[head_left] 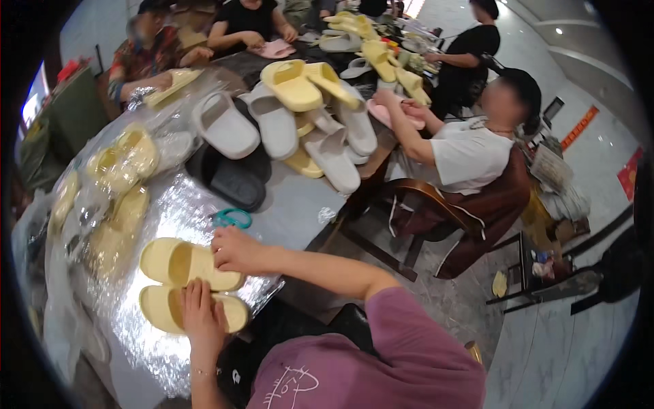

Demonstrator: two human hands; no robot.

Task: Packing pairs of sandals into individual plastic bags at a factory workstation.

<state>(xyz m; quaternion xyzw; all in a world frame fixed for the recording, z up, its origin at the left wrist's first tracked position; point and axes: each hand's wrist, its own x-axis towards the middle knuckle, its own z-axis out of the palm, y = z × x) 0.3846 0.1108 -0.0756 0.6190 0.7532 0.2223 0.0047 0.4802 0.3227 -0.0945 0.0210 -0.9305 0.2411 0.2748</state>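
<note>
Two pale yellow slippers lie side by side on the shiny, plastic-covered table in front of me, straps toward the left. Across the inner edge of the near slipper [157,308], by its strap, my left hand [202,312] is closed, with the thumb over the footbed. My right hand [237,251] has its fingers bent against the far slipper [158,260] near the heel end, gripping its edge. What the fingertips do underneath is hidden. Just beyond the right hand lie teal-handled scissors [235,218], their blades hard to make out.
Past the scissors is a heap of grey slippers [228,126], yellow slippers [293,85] and dark slippers [238,184]. Plastic-wrapped yellow slippers [119,221] cover the table's left side. Several people work around the table; one in a white shirt [470,160] sits at the right holding a pink slipper [388,112].
</note>
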